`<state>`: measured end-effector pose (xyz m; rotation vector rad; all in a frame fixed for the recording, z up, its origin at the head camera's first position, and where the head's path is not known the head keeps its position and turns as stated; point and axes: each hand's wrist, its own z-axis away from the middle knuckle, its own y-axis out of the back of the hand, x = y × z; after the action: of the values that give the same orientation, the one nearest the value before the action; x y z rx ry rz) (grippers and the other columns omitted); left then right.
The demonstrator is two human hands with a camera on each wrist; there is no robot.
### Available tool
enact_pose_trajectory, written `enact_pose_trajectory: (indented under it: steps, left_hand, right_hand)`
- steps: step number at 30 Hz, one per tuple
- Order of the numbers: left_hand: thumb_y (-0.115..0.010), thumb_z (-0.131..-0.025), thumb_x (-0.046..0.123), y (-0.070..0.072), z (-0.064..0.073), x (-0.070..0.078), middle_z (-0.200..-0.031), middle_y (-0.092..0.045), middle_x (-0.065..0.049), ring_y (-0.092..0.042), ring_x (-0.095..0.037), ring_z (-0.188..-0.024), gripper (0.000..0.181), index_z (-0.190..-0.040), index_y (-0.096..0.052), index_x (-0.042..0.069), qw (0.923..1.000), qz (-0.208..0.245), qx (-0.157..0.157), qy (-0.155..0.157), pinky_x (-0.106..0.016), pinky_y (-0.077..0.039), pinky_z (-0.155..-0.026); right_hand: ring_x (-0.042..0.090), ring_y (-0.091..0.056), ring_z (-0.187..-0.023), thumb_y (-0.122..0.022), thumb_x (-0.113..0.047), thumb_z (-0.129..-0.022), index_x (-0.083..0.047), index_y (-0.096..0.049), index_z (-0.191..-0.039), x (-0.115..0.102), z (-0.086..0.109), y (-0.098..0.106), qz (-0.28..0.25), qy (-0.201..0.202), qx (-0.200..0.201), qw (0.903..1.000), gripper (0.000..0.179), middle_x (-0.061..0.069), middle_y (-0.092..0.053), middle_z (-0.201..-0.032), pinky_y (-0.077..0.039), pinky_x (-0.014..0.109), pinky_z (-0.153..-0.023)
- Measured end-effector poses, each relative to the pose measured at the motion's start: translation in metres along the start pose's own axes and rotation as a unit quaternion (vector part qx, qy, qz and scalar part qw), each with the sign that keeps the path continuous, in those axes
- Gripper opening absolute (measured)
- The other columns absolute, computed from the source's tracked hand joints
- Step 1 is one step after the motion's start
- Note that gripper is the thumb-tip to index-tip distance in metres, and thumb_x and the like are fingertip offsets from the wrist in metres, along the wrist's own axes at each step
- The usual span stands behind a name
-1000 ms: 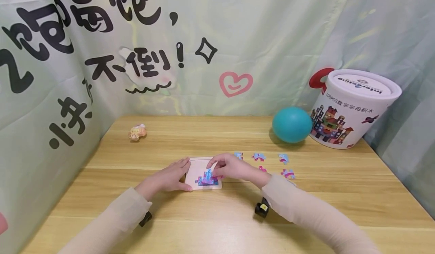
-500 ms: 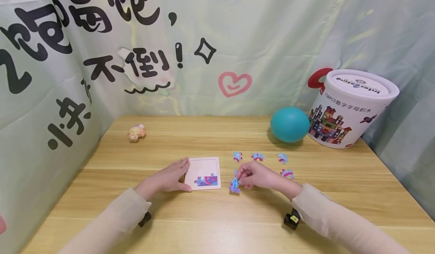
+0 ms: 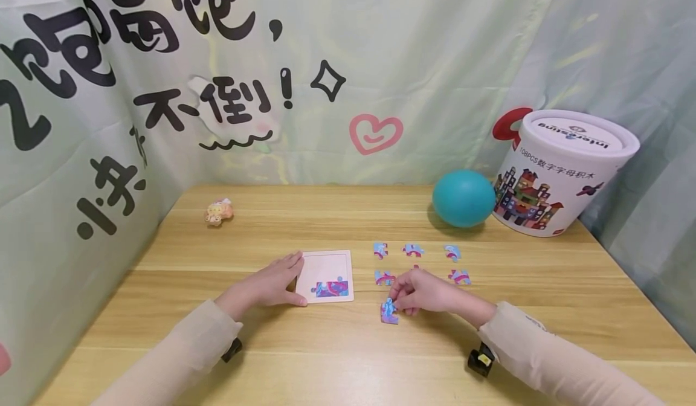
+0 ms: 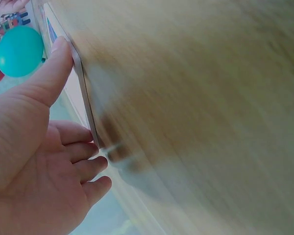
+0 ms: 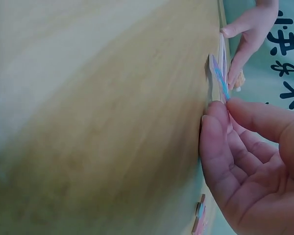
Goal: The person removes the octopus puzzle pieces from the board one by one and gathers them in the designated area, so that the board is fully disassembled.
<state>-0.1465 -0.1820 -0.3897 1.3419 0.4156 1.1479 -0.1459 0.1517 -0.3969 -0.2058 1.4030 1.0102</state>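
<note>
In the head view my left hand (image 3: 274, 280) rests on the left side of a pale square puzzle tray (image 3: 321, 267). Its thumb lies at the tray's near corner and its fingers at the far one; in the left wrist view they touch the tray's edge (image 4: 83, 81). Joined purple-and-blue pieces (image 3: 333, 289) lie in the tray's lower right. To the right of the tray, my right hand (image 3: 421, 291) pinches a blue-and-purple puzzle piece (image 3: 389, 312) between thumb and fingers. The right wrist view shows this puzzle piece (image 5: 218, 76) tilted, edge-on, at the fingertips.
Several loose puzzle pieces (image 3: 413, 250) lie in rows behind and beside my right hand, one partly hidden by it. A teal ball (image 3: 464, 199) and a white bucket (image 3: 560, 176) stand at the back right. A small figurine (image 3: 219, 212) sits at the back left.
My right hand has moved from over the tray to the right and toward the near edge, carrying the puzzle piece away from the joined pieces. My left hand stays on the tray.
</note>
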Motion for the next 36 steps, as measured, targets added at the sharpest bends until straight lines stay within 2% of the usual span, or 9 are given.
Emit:
enact_pose_trajectory:
  steps: [7,15,21,29,36]
  left_hand:
    - [-0.063,-0.084,0.044,0.000,0.000,0.000,-0.148,-0.012,-0.025,-0.011,-0.035,-0.136,0.089,-0.140,-0.022,-0.011,1.0000,-0.005,0.000,0.002,-0.046,-0.013,-0.108]
    - [-0.063,-0.084,0.044,0.001,0.001,0.000,-0.148,-0.012,-0.024,-0.011,-0.035,-0.136,0.089,-0.140,-0.022,-0.011,1.0000,-0.008,0.000,0.003,-0.046,-0.013,-0.109]
    - [-0.064,-0.084,0.042,0.002,0.002,0.000,-0.147,-0.013,-0.028,-0.013,-0.038,-0.135,0.088,-0.139,-0.022,-0.014,0.9999,-0.006,0.005,-0.007,-0.047,-0.014,-0.108]
    - [-0.063,-0.084,0.043,0.001,0.001,-0.001,-0.147,-0.013,-0.027,-0.013,-0.038,-0.135,0.088,-0.139,-0.022,-0.014,0.9999,-0.005,0.007,-0.007,-0.048,-0.014,-0.108]
    - [-0.064,-0.084,0.042,0.001,0.000,0.000,-0.147,-0.013,-0.027,-0.012,-0.038,-0.135,0.089,-0.139,-0.023,-0.013,1.0000,0.003,0.003,-0.005,-0.048,-0.014,-0.108]
  right_hand:
    - [0.015,-0.053,-0.055,-0.064,-0.001,-0.085,0.006,-0.061,-0.087,-0.001,-0.001,-0.001,0.011,0.003,-0.003,0.9999,0.008,0.006,-0.059,-0.067,-0.050,0.027,-0.051]
    - [0.014,-0.054,-0.056,-0.063,-0.001,-0.085,0.002,-0.063,-0.088,-0.001,-0.003,0.000,0.030,-0.007,-0.001,0.9995,0.004,0.006,-0.060,-0.068,-0.049,0.025,-0.051]
    - [0.015,-0.052,-0.055,-0.062,0.001,-0.084,0.003,-0.062,-0.087,-0.009,-0.007,0.000,0.033,0.012,0.002,0.9994,0.004,0.008,-0.059,-0.067,-0.048,0.025,-0.049]
    - [0.014,-0.048,-0.054,-0.062,0.000,-0.084,0.003,-0.061,-0.092,-0.028,-0.034,-0.004,0.046,0.034,0.009,0.9983,0.009,0.006,-0.057,-0.070,-0.043,0.024,-0.049]
    - [0.011,-0.048,-0.052,-0.061,0.002,-0.084,0.003,-0.062,-0.093,-0.041,-0.060,-0.018,0.070,0.066,0.012,0.9954,0.009,0.002,-0.056,-0.071,-0.041,0.021,-0.047]
